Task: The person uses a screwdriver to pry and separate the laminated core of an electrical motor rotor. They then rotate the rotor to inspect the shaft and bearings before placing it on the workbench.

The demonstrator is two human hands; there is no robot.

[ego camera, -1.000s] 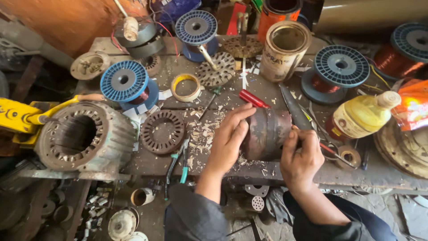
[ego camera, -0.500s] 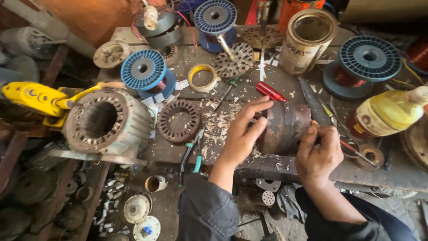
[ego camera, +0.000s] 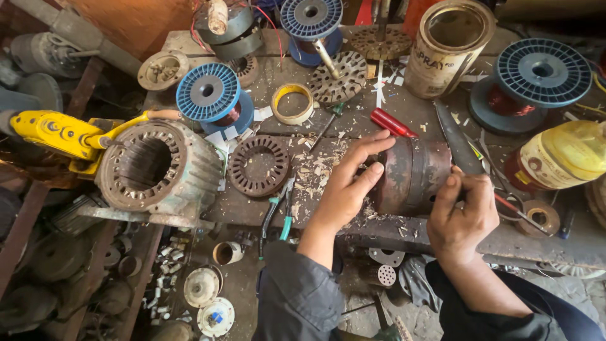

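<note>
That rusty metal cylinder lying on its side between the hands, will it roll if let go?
Probably: the rusty cylinder lies on its curved side near the workbench edge. It looks like thick steel, likely heavy. Its rough rust should grip well.

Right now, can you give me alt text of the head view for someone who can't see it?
Two bare hands steady a rusty metal cylinder lying on its side on a cluttered workbench: the left hand spreads over its open end, the right hand pinches at its far end. Around it lie blue wire spools, a ribbed motor housing, a slotted ring and a yellow bottle.
</note>
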